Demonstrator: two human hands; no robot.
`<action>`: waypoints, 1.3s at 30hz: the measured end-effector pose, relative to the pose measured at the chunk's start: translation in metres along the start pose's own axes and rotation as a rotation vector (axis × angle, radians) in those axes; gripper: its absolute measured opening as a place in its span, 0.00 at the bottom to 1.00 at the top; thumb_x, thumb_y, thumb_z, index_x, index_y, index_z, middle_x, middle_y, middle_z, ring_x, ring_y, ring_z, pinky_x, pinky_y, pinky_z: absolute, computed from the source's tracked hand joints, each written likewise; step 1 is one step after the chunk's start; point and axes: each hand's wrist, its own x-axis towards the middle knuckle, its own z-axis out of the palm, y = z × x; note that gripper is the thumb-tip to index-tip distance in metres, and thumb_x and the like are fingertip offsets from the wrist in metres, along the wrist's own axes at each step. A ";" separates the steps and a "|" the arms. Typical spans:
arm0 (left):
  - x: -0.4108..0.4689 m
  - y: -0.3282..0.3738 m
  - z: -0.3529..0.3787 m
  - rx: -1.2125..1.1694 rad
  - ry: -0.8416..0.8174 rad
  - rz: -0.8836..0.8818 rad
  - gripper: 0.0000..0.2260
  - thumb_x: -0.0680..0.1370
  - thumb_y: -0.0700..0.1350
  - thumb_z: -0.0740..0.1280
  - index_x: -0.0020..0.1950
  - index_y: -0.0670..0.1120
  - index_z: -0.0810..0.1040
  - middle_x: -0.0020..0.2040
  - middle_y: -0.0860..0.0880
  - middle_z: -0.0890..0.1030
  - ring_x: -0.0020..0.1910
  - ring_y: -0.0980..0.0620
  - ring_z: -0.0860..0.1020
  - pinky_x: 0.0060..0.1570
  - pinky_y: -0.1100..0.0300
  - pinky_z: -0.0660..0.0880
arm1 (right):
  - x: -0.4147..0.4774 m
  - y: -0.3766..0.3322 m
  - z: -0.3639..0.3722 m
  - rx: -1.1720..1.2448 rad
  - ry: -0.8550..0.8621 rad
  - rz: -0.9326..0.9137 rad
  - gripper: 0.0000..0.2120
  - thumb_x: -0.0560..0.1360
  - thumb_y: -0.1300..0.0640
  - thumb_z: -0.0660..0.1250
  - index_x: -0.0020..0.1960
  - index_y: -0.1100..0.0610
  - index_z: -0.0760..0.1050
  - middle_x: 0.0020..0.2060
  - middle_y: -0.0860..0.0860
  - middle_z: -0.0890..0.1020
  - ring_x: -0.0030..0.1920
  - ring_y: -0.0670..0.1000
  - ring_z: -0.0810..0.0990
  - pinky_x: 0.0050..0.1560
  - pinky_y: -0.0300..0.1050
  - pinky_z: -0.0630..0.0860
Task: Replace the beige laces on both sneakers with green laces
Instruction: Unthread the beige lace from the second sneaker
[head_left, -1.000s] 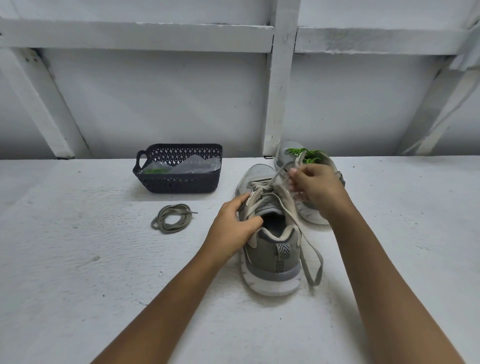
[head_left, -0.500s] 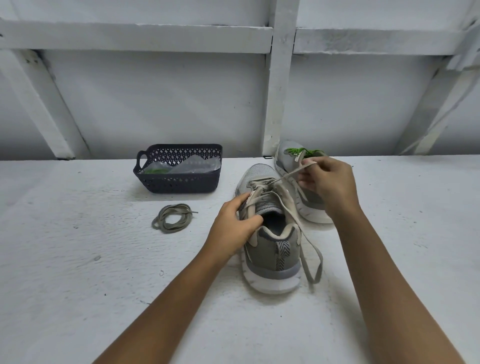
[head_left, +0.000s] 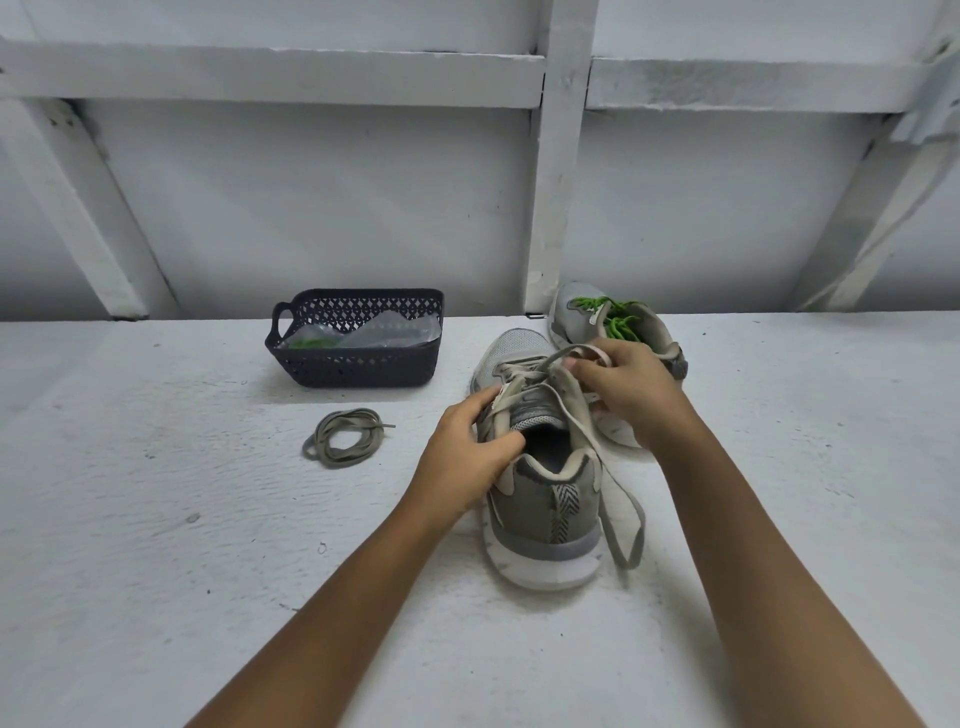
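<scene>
Centre frame, your right hand (head_left: 631, 397) pinches a loop of the beige lace (head_left: 557, 358) between thumb and fingertips, over the tongue of the near sneaker (head_left: 545, 514). Your left hand (head_left: 467, 457) grips that sneaker's side with curled fingers.

Room over tabletop (head_left: 156, 571) front-L, coiled lace (head_left: 343, 437) + basket (head_left: 358, 366) mid-L, 2nd sneaker (head_left: 569, 312) just behind near sneaker (head_left: 545, 512), wall (head_left: 311, 208) at back.

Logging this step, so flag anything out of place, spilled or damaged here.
Nothing spilled or damaged. Only loose ends: a beige lace trails off the near sneaker onto the table, green laces on the far sneaker look bunched, not tied, and a coiled beige lace lies outside the basket.
</scene>
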 end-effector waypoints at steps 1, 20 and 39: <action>0.000 0.000 0.000 0.000 -0.002 0.000 0.33 0.62 0.49 0.64 0.69 0.53 0.72 0.64 0.53 0.75 0.62 0.57 0.74 0.65 0.55 0.70 | 0.000 -0.001 0.000 0.065 0.015 0.011 0.05 0.77 0.61 0.64 0.43 0.57 0.76 0.35 0.53 0.77 0.34 0.47 0.76 0.25 0.34 0.72; 0.003 -0.007 -0.001 0.000 0.027 0.016 0.24 0.73 0.40 0.67 0.68 0.53 0.72 0.64 0.53 0.75 0.61 0.59 0.73 0.62 0.61 0.69 | 0.001 -0.007 -0.008 0.386 0.335 0.026 0.09 0.80 0.60 0.60 0.44 0.62 0.75 0.33 0.54 0.78 0.30 0.46 0.78 0.30 0.37 0.79; -0.001 0.000 0.001 0.017 0.030 -0.001 0.29 0.62 0.51 0.63 0.65 0.53 0.74 0.63 0.52 0.76 0.61 0.56 0.74 0.65 0.54 0.70 | -0.008 -0.006 -0.002 0.021 -0.008 0.054 0.06 0.77 0.58 0.66 0.45 0.61 0.78 0.35 0.53 0.80 0.33 0.44 0.78 0.26 0.31 0.73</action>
